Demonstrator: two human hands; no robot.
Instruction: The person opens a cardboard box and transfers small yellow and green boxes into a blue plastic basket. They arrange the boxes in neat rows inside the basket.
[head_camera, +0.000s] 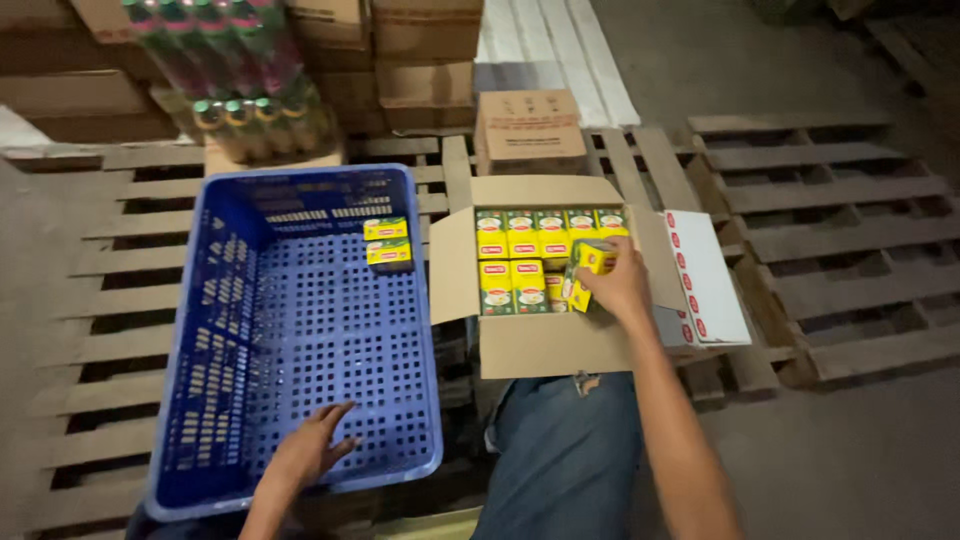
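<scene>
1. The blue crate (300, 330), a perforated plastic one, sits on wooden pallets (120, 260) and serves as the landmark here; the left hand (310, 445) lies flat on the crate's floor near its closest wall, fingers spread and clamped on nothing.
2. Just to the right of the crate stands an open cardboard box (540, 345), flaps folded outward; rows of small yellow-and-green packets (510, 275) stand upright inside it.
3. The right hand (620, 285) reaches into that box at its side farthest from the crate; its fingers are closed around one yellow packet (592, 258), lifted slightly above the rows and tilted.
4. Inside the crate, against its far right corner, two matching packets (388, 243) rest stacked one upon the other, well apart from the left hand.
5. Beyond the crate stands a shrink-wrapped bundle of bottles (240, 80); a sealed carton (528, 128) sits beyond the open box; stacked brown cartons (420, 50) rise behind both.
</scene>
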